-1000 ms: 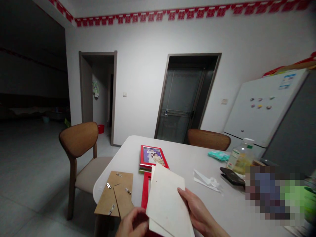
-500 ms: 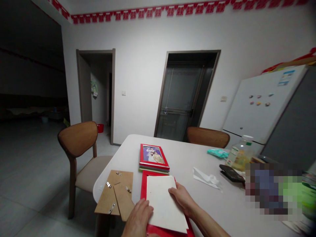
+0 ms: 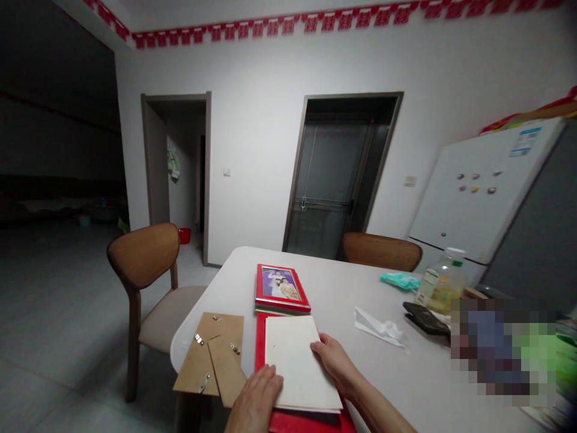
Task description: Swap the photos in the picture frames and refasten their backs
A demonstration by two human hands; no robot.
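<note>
Presently I see the left hand [image 3: 255, 397] at lower centre, palm down, fingers close together and nearly straight across the left edge of some white sheets [image 3: 295, 361]. Right hand [image 3: 337, 367] reaches in from lower right, thumb against the sheets' right edge. Whether either hand is pinching, I cannot tell. Sheets lie over a red frame [image 3: 260, 349], lower centre. Right fingertips mostly hidden; left wrist cut off by the bottom edge. A pixelated patch [image 3: 500, 355] masks things at lower right. White table [image 3: 333, 300]: framed photo [image 3: 282, 287] just above the sheets, brown boards [image 3: 193, 370] with metal clips lower left. Chair [image 3: 144, 252] at left, fridge [image 3: 478, 198] right.
</note>
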